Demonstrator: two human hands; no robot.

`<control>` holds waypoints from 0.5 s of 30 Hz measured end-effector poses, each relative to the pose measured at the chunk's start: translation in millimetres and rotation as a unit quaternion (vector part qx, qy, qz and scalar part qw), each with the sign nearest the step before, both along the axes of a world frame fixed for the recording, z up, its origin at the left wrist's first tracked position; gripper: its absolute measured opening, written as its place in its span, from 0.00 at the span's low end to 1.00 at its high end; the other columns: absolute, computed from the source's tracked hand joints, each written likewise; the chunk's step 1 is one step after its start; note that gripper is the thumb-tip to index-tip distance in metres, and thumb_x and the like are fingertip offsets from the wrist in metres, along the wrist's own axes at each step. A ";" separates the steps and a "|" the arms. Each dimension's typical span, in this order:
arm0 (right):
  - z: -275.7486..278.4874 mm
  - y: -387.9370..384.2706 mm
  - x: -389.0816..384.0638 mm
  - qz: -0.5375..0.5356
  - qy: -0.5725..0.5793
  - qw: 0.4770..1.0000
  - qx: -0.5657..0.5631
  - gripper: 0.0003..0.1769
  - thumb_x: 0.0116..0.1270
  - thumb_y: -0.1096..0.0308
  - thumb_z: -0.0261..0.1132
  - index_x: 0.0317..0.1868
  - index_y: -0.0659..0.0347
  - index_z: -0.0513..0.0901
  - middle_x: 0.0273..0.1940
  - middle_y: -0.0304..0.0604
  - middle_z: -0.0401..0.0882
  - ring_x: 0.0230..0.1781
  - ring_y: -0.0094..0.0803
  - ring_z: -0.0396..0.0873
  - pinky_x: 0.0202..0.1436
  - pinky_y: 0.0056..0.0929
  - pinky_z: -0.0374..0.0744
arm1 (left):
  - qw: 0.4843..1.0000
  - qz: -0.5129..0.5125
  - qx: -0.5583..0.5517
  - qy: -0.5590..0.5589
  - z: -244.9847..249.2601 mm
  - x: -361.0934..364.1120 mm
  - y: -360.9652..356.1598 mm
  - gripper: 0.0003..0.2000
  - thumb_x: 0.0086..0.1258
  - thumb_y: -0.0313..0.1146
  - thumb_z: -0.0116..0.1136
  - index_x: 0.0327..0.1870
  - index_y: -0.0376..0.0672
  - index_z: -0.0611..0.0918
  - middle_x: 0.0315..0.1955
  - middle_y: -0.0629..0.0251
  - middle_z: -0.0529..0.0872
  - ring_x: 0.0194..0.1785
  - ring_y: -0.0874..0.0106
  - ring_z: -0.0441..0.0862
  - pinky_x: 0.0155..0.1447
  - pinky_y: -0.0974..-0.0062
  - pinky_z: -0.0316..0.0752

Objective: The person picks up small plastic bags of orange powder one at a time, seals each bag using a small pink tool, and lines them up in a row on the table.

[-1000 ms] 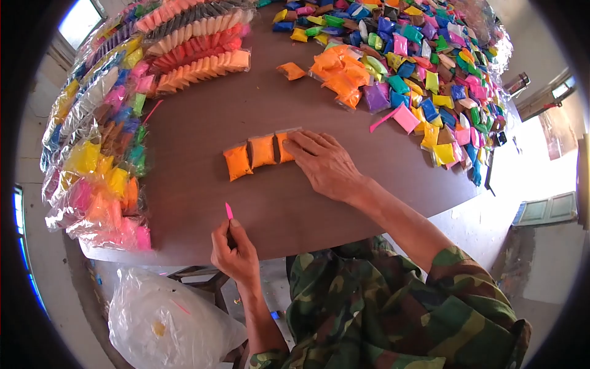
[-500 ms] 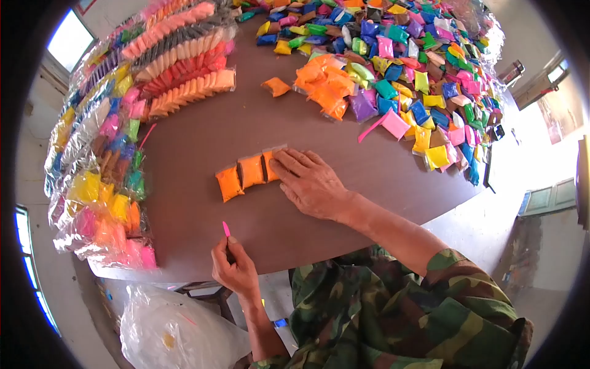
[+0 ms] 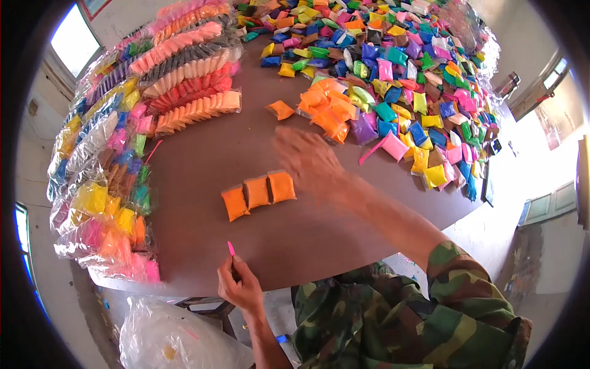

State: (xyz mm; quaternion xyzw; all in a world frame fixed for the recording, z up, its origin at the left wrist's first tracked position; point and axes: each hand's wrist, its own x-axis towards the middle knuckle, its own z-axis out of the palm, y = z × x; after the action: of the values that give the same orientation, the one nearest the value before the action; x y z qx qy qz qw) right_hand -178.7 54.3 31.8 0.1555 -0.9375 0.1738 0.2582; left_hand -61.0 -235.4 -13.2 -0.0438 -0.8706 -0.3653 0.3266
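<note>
Near the table's front edge, my left hand [image 3: 241, 284] is closed around a thin pink plastic stick [image 3: 231, 248], its tip poking up past the fingers. Three small orange packets [image 3: 257, 192] lie side by side in a short row on the brown table. My right hand [image 3: 307, 157], blurred by motion, is just beyond and to the right of that row, fingers stretched out and nothing visible in them. Farther out, a single orange packet [image 3: 281, 110] lies beside a small heap of orange packets [image 3: 329, 107].
A large heap of mixed-colour packets [image 3: 393, 61] covers the back right of the brown table [image 3: 190, 246]. Rows of bagged packets [image 3: 196, 114] line the left side. Another pink stick [image 3: 370, 152] lies by a pink packet. A clear plastic bag [image 3: 178, 335] is below the front edge.
My right hand has lifted off the rightmost orange packet and moved away toward the orange heap. My left hand still holds the pink stick. The whole view has shifted slightly.
</note>
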 end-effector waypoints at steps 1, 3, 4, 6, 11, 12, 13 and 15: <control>5.3 1.7 -17.5 -0.018 -0.009 1.000 -0.010 0.26 0.73 0.70 0.71 0.69 0.65 0.79 0.71 0.54 0.78 0.76 0.53 0.76 0.74 0.54 0.79 | 1.000 0.001 0.001 -0.010 -0.2 0.3 -0.3 0.03 0.82 0.26 0.68 0.46 0.36 0.87 0.30 0.58 0.88 0.27 0.65 0.84 0.33 0.67 0.77; 10.4 5.5 -51.2 -0.043 -0.022 0.999 0.007 0.26 0.70 0.73 0.72 0.67 0.66 0.80 0.70 0.55 0.78 0.74 0.53 0.77 0.71 0.53 0.82 | 1.000 0.006 0.005 -0.029 -1.9 2.6 -1.3 0.05 0.84 0.27 0.66 0.47 0.35 0.87 0.29 0.59 0.88 0.27 0.71 0.81 0.33 0.70 0.76; 9.8 7.2 -66.7 -0.050 -0.028 0.998 0.033 0.26 0.68 0.74 0.73 0.66 0.68 0.80 0.69 0.56 0.79 0.73 0.53 0.78 0.70 0.52 0.84 | 0.999 0.007 0.005 -0.031 -2.2 3.4 -1.8 0.05 0.84 0.27 0.66 0.47 0.35 0.87 0.29 0.60 0.88 0.27 0.71 0.81 0.33 0.70 0.76; 10.1 5.0 -88.1 -0.075 -0.065 0.992 0.083 0.27 0.65 0.76 0.74 0.65 0.70 0.81 0.68 0.56 0.79 0.72 0.53 0.79 0.68 0.50 0.86 | 0.999 0.013 0.004 -0.036 -3.3 4.6 -2.5 0.05 0.84 0.27 0.67 0.47 0.35 0.88 0.29 0.60 0.88 0.26 0.72 0.80 0.32 0.71 0.75; 2.2 -0.5 -114.3 -0.138 -0.147 0.970 0.138 0.28 0.64 0.78 0.74 0.65 0.72 0.82 0.63 0.55 0.81 0.68 0.50 0.82 0.63 0.45 0.88 | 1.000 0.007 0.017 -0.019 -8.6 4.5 -3.8 0.05 0.83 0.28 0.68 0.47 0.34 0.88 0.30 0.60 0.88 0.26 0.71 0.81 0.32 0.71 0.75; -1.9 -1.9 -113.2 -0.129 -0.145 0.971 0.141 0.30 0.64 0.78 0.74 0.68 0.68 0.81 0.64 0.52 0.81 0.69 0.50 0.81 0.64 0.47 0.88 | 1.000 0.004 0.021 -0.015 -8.3 3.8 -4.5 0.06 0.83 0.28 0.68 0.47 0.34 0.88 0.30 0.60 0.89 0.26 0.71 0.81 0.32 0.70 0.75; -5.2 -1.9 -110.3 -0.123 -0.143 0.971 0.145 0.32 0.64 0.79 0.74 0.70 0.64 0.81 0.64 0.50 0.81 0.70 0.50 0.81 0.65 0.48 0.87 | 1.000 0.008 0.014 -0.017 -6.6 3.5 -5.1 0.05 0.82 0.27 0.69 0.47 0.35 0.88 0.30 0.59 0.89 0.26 0.68 0.83 0.32 0.69 0.76; -3.4 1.4 -92.4 -0.104 -0.147 0.973 0.142 0.33 0.64 0.78 0.74 0.71 0.60 0.81 0.65 0.46 0.80 0.70 0.48 0.81 0.66 0.49 0.86 | 1.000 0.011 0.003 -0.021 -2.5 4.2 -3.4 0.03 0.81 0.26 0.70 0.46 0.36 0.88 0.29 0.57 0.89 0.25 0.61 0.86 0.31 0.65 0.79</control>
State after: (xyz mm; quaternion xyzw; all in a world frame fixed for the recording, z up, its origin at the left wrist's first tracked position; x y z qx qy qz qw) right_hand -271.1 55.8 28.3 0.0653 -0.9913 0.0325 0.1092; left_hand -56.7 -238.8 -15.7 -0.0260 -0.8764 -0.3653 0.3126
